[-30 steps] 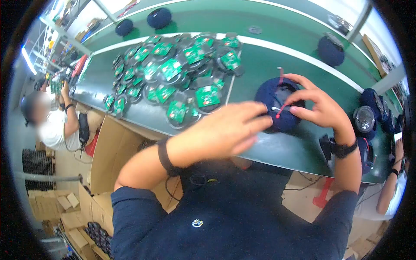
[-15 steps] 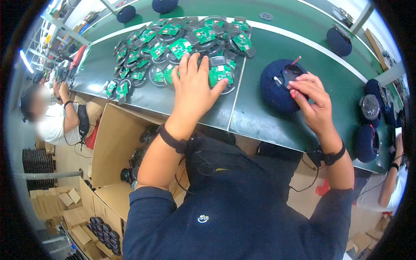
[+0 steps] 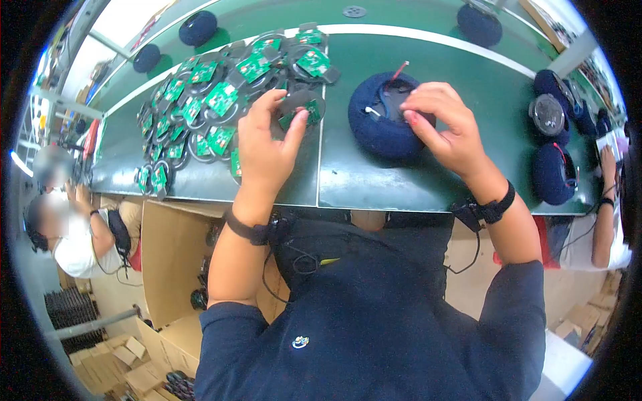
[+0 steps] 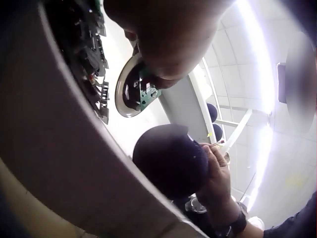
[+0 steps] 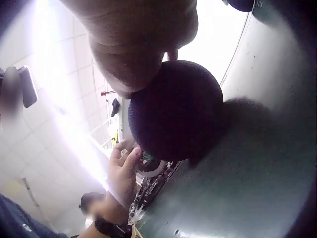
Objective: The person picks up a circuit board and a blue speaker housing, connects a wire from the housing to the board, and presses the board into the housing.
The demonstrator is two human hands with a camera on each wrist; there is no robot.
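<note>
Near the pile, my left hand (image 3: 264, 157) (image 4: 171, 37) (image 5: 121, 181) grips a clear-rimmed disc (image 3: 318, 111) (image 4: 121, 95) with a green circuit board, fingers on one side and thumb on the other. A round navy fabric-covered housing (image 3: 378, 139) (image 4: 166, 161) (image 5: 176, 116) sits on the green table, its dark opening facing up. My right hand (image 3: 451, 134) (image 4: 216, 183) (image 5: 143, 42) is over the opening's right side, fingertips and thumb pinching what looks like a red wire end, mostly hidden. Another red wire (image 3: 400, 70) and a white connector (image 3: 372, 111) stick out of the opening.
A pile of board-bearing discs (image 3: 221, 99) covers the table's left part. More navy housings (image 3: 554, 174) stand at the right and others (image 3: 198, 28) along the back. People sit at both sides. A cardboard box (image 3: 170, 254) stands below the table's left edge.
My left hand has moved from beside the housing to the pile and taken hold of a disc, lifting it. My right hand has stayed at the housing's opening. The head view has shifted.
</note>
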